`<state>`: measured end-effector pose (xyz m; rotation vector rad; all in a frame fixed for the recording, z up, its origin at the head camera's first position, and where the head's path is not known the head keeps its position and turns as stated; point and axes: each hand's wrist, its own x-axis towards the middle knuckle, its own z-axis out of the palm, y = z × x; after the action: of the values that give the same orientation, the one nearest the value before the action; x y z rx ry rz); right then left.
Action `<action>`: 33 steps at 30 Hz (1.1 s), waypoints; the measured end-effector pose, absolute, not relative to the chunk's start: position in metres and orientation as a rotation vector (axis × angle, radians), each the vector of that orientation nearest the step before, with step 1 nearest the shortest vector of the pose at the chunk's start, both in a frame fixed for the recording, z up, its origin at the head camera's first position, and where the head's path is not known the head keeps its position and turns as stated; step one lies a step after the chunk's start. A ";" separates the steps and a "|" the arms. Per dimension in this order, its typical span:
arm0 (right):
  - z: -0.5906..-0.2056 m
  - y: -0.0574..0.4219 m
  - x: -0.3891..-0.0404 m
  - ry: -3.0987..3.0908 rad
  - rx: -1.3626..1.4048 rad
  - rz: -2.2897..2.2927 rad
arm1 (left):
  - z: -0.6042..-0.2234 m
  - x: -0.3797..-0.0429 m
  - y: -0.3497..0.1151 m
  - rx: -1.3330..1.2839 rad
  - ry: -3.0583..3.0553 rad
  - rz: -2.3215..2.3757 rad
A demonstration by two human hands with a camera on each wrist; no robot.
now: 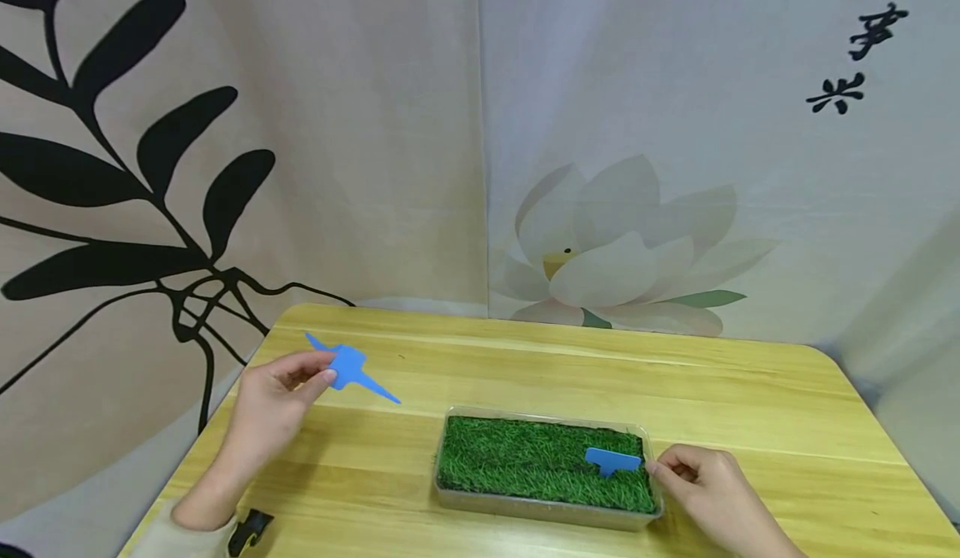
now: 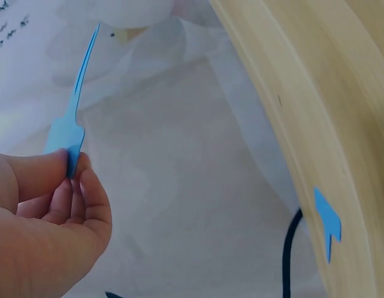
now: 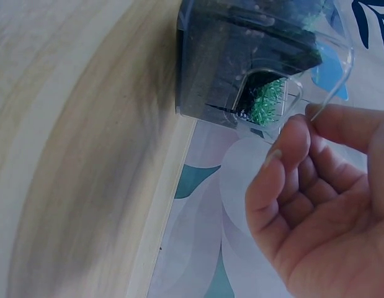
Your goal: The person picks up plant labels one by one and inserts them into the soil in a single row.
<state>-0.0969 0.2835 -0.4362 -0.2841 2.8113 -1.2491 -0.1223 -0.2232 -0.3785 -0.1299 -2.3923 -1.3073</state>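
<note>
1. Cream sleeve cuff (image 1: pixel 187 539) of mine, black clasp (image 1: pixel 249 530) beside it: closest to camera, by the left edge of the yellowish wooden tabletop (image 1: pixel 750 408).
2. Left hand (image 1: pixel 276 398): thumb and index pinch the broad plate of a thin blue plastic tag with a long pointed stem (image 1: pixel 348 365); other fingers curl in. Tag is held above the tabletop, towards its far left corner, stem free and angled toward the near right.
3. Handling, my guess: nearly weightless, stiff but bendy along the narrow stem, smooth enough to twist between fingertips. Plate is the place to hold; pushing from the stem's tip could kink it.
4. Second blue tag, T-shaped (image 2: pixel 328 214): lies flat on the tabletop near the far left corner. Flat plastic looks awkward to lift; I'd take it by the plate's edge.
5. Third blue tag (image 1: pixel 611 460): plate up, stem down in the green artificial-grass mat (image 1: pixel 517 458), near the mat's right end. Mat looks springy, so the tag may wobble.
6. Clear rectangular plastic box (image 1: pixel 540 510) carries the mat, on the tabletop's near half. Light, thin-walled, likely to slide; rim is the grip.
7. Right hand (image 1: pixel 708 485): thumb and index pinch the box's right-end rim, other fingers folded, forearm coming from the near side.
</note>
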 end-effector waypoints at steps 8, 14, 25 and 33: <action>-0.437 0.283 -0.097 2.824 -0.299 -1.253 | -0.375 -0.116 -0.205 -0.138 -2.321 -1.377; -0.439 0.282 -0.096 2.850 -0.319 -1.258 | -0.375 -0.112 -0.190 -0.137 -2.259 -1.448; -0.437 0.284 -0.097 2.810 -0.322 -1.256 | -0.377 -0.111 -0.164 -0.180 -2.189 -1.547; -0.439 0.284 -0.097 2.838 -0.311 -1.237 | -0.381 -0.114 -0.145 -0.311 -2.123 -1.628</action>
<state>-0.0965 0.2836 -0.4391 -0.3115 2.8383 -1.2375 -0.1141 -0.1454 -0.3814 -0.3112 -2.1232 -1.6281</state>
